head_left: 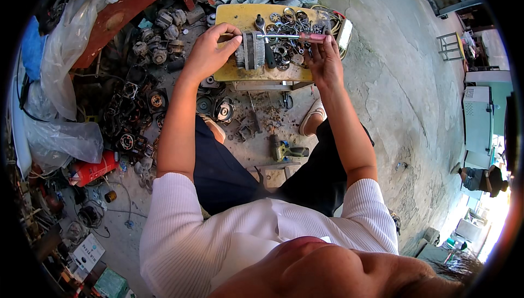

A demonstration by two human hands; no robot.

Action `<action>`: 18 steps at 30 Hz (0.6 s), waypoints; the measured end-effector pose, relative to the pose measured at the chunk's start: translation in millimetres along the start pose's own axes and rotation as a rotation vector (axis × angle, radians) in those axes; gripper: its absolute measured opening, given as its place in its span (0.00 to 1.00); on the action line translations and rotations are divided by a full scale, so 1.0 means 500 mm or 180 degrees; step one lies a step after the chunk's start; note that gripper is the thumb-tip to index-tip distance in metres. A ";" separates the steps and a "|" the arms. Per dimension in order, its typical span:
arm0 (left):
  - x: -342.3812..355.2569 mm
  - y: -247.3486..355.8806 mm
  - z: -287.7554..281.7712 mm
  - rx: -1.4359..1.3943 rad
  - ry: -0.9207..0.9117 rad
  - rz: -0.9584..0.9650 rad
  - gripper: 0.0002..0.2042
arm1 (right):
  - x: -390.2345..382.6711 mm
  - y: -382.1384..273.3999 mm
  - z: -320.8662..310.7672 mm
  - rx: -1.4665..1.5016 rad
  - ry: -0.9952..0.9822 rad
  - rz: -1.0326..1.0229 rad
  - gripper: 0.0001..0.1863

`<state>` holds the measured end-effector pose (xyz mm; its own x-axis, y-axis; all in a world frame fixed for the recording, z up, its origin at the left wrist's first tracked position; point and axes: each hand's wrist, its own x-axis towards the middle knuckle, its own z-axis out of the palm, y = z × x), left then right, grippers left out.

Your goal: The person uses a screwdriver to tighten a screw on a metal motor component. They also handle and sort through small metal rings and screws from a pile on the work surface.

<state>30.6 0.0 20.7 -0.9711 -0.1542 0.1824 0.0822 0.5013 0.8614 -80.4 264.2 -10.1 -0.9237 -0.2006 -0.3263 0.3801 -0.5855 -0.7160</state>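
At the yellow bench top [229, 17], my left hand [217, 49] has its thumb and fingers closed at the upper left edge of a grey ribbed metal housing [250, 55]. My right hand [324, 60] grips the pink handle of a screwdriver [308, 37], held level with its shaft pointing left across the housing's top; where the tip sits is too small to tell. A ratchet with a black handle [269, 55] lies just right of the housing. Behind the screwdriver are many small metal parts [289, 18], among them rings and sockets.
A drill [281, 148] and loose tools lie on the floor between my feet. Motor parts [131, 107], plastic sheeting [60, 142] and a red container [93, 170] crowd the left. Bare concrete [398, 79] stretches right, toward a stool [448, 44], cabinets [477, 118] and another person [486, 179].
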 end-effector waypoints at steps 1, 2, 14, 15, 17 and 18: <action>0.001 0.003 0.001 0.0016 0.0006 0.0009 0.12 | -0.003 -0.002 0.004 -0.0031 0.0092 0.0020 0.21; 0.000 0.009 0.002 0.0049 0.0054 -0.0132 0.12 | -0.005 -0.002 0.006 -0.0061 0.0183 0.0041 0.21; 0.000 0.014 0.002 0.0219 0.0137 -0.0047 0.16 | -0.003 -0.002 0.002 -0.0021 0.0064 -0.0039 0.20; 0.002 0.014 0.001 0.0191 0.0164 -0.0111 0.16 | -0.003 -0.002 0.001 -0.0021 0.0013 -0.0049 0.20; 0.002 0.016 -0.001 0.0116 0.0169 -0.0225 0.15 | 0.001 -0.003 -0.004 -0.0023 -0.0091 -0.0063 0.19; 0.003 0.019 0.000 0.0059 0.0138 -0.0266 0.15 | 0.010 0.000 -0.017 0.0001 -0.0169 -0.0101 0.20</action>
<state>30.0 4.6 29.3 -0.9637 -0.2327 0.1309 -0.0033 0.5006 0.8657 -84.7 269.6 -17.1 -0.9365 -0.2234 -0.2702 0.3506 -0.5926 -0.7252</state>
